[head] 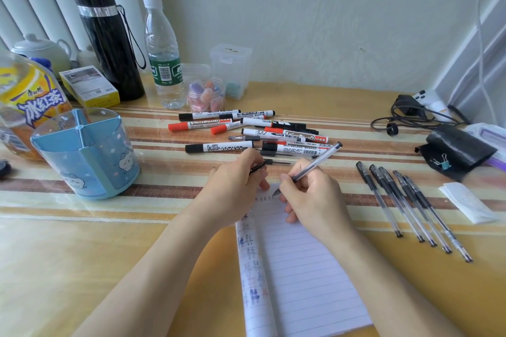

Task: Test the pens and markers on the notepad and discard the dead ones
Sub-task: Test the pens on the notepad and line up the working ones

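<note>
A lined notepad [306, 276] lies on the table in front of me, with ink test marks down its left margin and along the top line. My right hand [309, 194] grips a clear gel pen [319, 160], its tip on the top line of the page. My left hand [235, 186] rests at the pad's top left corner and pinches a black pen cap [258, 167]. A heap of whiteboard markers and pens [254, 131] lies beyond the pad. Several black gel pens [410, 208] lie in a row to the right.
A blue divided pen holder [87, 156] stands at the left. Behind it are an iced-tea bottle [30, 101], a black flask [109, 44], a water bottle [164, 57] and small clear containers [208, 93]. A black pouch [460, 150], cables [405, 115] and folded tissue [468, 202] sit right.
</note>
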